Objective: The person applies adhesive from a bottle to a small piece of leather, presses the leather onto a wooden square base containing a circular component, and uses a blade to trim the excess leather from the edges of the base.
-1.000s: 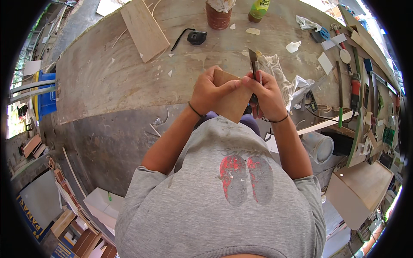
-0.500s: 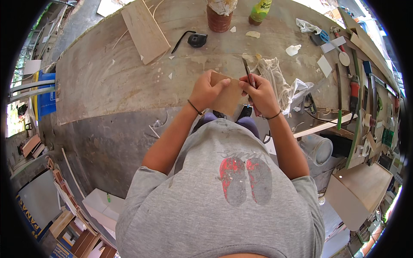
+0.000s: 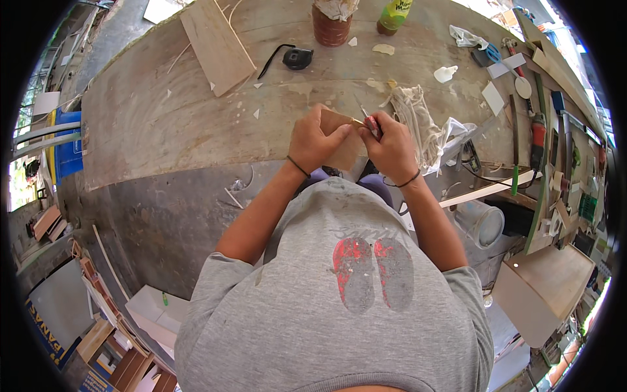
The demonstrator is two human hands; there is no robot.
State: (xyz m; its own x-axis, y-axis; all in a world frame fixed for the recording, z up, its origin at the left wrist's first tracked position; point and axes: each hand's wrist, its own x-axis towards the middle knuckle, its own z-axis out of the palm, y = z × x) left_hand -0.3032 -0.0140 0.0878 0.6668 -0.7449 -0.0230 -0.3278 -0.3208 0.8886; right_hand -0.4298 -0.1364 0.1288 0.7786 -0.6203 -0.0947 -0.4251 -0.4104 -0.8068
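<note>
Just beyond my body, at the near edge of the workbench, my left hand is closed on a stiff brown sheet, thumb on top. The sheet's kind is hard to tell. My right hand wraps around a red-handled knife, whose thin blade points up and away to the left. The thumb and fingers of that hand are at the sheet's right edge, where a small light-coloured strip shows. My fingers hide part of the knife's handle.
On the workbench lie a wooden board, a black tape measure and a bundle of off-white cloth. A brown tub and a green-labelled bottle stand farther back. Several tools, including a red power tool, lie right.
My right hand has turned and shifted slightly left, so the knife tilts more to the left. Its fingers now press at the sheet's right edge. My left hand keeps its hold.
</note>
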